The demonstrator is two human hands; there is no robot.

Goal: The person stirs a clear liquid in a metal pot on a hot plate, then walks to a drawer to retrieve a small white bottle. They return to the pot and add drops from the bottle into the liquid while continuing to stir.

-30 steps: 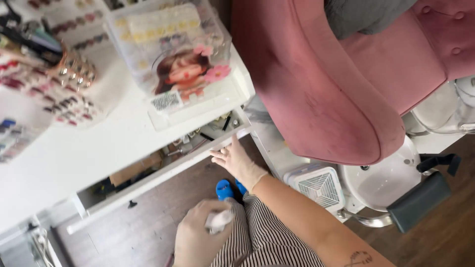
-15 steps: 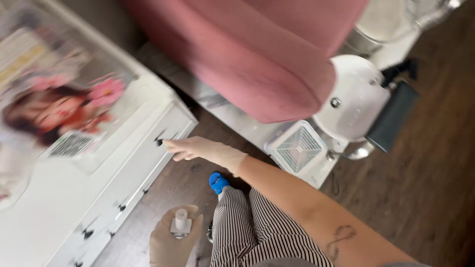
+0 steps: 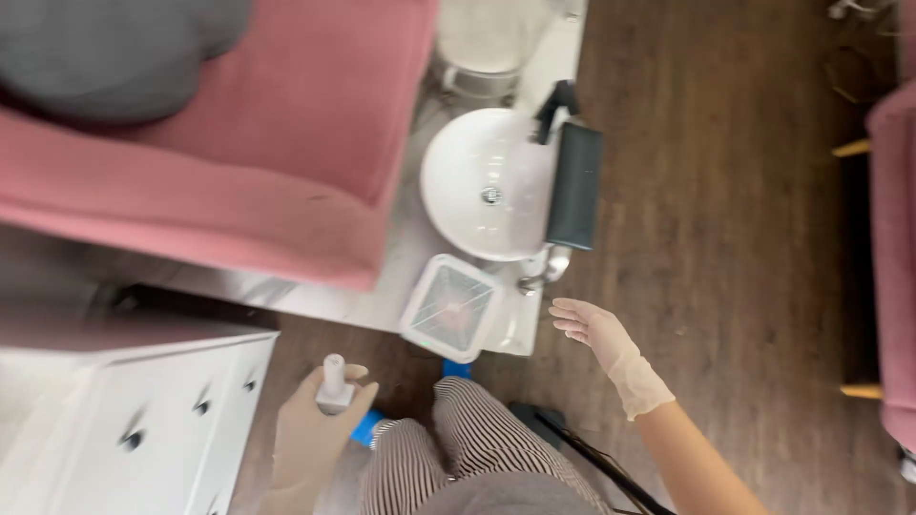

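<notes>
Nearest you, your knees in striped trousers (image 3: 458,448) fill the bottom of the view, with blue shoes (image 3: 367,427) showing on the wood floor (image 3: 744,238) beneath them. Your left hand (image 3: 310,434), gloved, has its grip closed around a small bottle (image 3: 334,383) with a white cap, held upright just above your left knee and beside the white drawers (image 3: 143,420). Your right hand (image 3: 596,329), also gloved, hovers over the floor with fingers spread and the grip open, holding nothing; it is just right of a square white grille (image 3: 450,307). A dark strap or cable (image 3: 582,443) runs along your right thigh. Past the grille sits a round white basin (image 3: 487,186) with a drain in its middle and a black pad (image 3: 574,186) on its right rim. To the left stands a pink chair (image 3: 239,172) with a grey cushion (image 3: 105,52) on its seat. A second pink chair (image 3: 892,267) shows at the right edge.
</notes>
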